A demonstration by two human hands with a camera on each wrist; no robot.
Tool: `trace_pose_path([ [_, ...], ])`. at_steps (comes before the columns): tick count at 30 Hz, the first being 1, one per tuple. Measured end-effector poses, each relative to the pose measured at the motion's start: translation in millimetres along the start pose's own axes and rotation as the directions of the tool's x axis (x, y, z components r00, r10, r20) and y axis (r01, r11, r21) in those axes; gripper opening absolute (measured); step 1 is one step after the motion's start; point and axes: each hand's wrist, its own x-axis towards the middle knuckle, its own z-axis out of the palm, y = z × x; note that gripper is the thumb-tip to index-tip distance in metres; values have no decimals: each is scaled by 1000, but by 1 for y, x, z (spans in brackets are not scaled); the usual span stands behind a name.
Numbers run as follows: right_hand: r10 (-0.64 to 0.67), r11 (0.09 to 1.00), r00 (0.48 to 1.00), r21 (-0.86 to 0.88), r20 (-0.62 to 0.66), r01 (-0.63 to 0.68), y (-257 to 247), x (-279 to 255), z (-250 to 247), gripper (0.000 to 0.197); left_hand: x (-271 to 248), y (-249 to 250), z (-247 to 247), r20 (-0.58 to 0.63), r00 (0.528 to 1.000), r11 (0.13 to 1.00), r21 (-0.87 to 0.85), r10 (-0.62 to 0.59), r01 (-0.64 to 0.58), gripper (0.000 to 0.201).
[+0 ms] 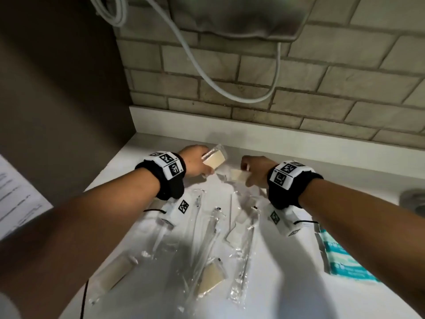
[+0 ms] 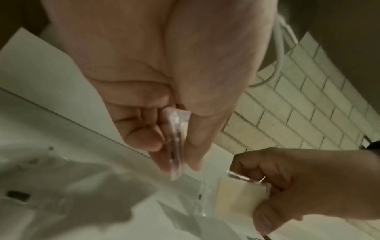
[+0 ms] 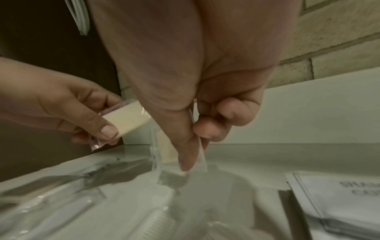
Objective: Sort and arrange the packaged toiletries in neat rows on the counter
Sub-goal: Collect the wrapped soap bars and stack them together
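Note:
My left hand (image 1: pixel 198 162) pinches a cream soap bar in clear wrap (image 1: pixel 214 158) above the far part of the white counter (image 1: pixel 287 272); the left wrist view shows that wrapped soap bar (image 2: pixel 176 129) edge-on between thumb and fingers. My right hand (image 1: pixel 254 171) pinches a second wrapped soap bar (image 1: pixel 236 174) just to the right, low over the counter, also seen as the second soap bar (image 3: pixel 166 151) in the right wrist view. The two hands are close together. More clear packets lie nearer me: toothbrush packets (image 1: pixel 207 229), a comb packet (image 1: pixel 241 219) and another wrapped soap (image 1: pixel 211 279).
A teal-and-white sachet (image 1: pixel 342 256) lies at the right counter edge. A brown panel (image 1: pixel 57 100) closes off the left side. A tiled wall (image 1: pixel 299 88) with a hanging white cable (image 1: pixel 207 72) stands behind. Papers (image 1: pixel 16 196) show at the far left.

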Motion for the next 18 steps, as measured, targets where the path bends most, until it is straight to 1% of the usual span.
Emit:
trace_pose_path([
  [2,-44,999,999,-7,3,44,-9,-24,-7,45,-18,-5,-6,-24,1000,998,-63,16,-18,41],
  [3,-76,997,997,-25,30,77,-16,-41,-8,44,-31,-8,-7,-28,999,996,-92,16,-19,46],
  [5,-139,988,981,-46,135,146,-31,-74,-7,33,-54,-14,-7,-33,999,990,-138,5,-9,53],
  [6,-158,984,966,-52,205,172,-38,-90,-3,26,-63,-18,-8,-34,999,988,-155,-2,-3,51],
  [7,-171,977,949,-79,264,198,-44,-102,6,27,-73,-21,-8,-34,999,987,-163,-11,5,47],
  [10,-196,957,887,-115,417,266,-63,-133,39,37,-101,-34,-11,-58,997,987,-158,-42,32,41],
  [11,-198,951,864,-124,463,284,-68,-138,50,34,-109,-38,-13,-67,996,990,-137,-53,43,42],
  [12,-210,942,840,-125,500,310,-74,-143,61,27,-116,-43,-16,-77,995,991,-120,-64,54,46],
  [13,-254,905,823,-176,508,388,-79,-148,68,22,-125,-49,-18,-77,994,991,-113,-76,67,48],
  [14,-252,897,837,-206,486,390,-84,-149,73,26,-131,-54,-21,-72,994,990,-117,-85,76,47],
  [15,-216,924,877,-202,430,326,-90,-153,78,34,-140,-59,-22,-68,993,989,-117,-96,88,42],
  [16,-220,939,909,-176,354,296,-94,-158,82,43,-147,-62,-23,-63,993,989,-115,-103,95,37],
  [17,-229,940,924,-177,305,291,-97,-162,85,50,-154,-65,-24,-62,992,989,-106,-112,105,33],
  [18,-255,929,928,-198,271,313,-101,-162,88,55,-161,-69,-24,-72,990,989,-98,-119,112,32],
])
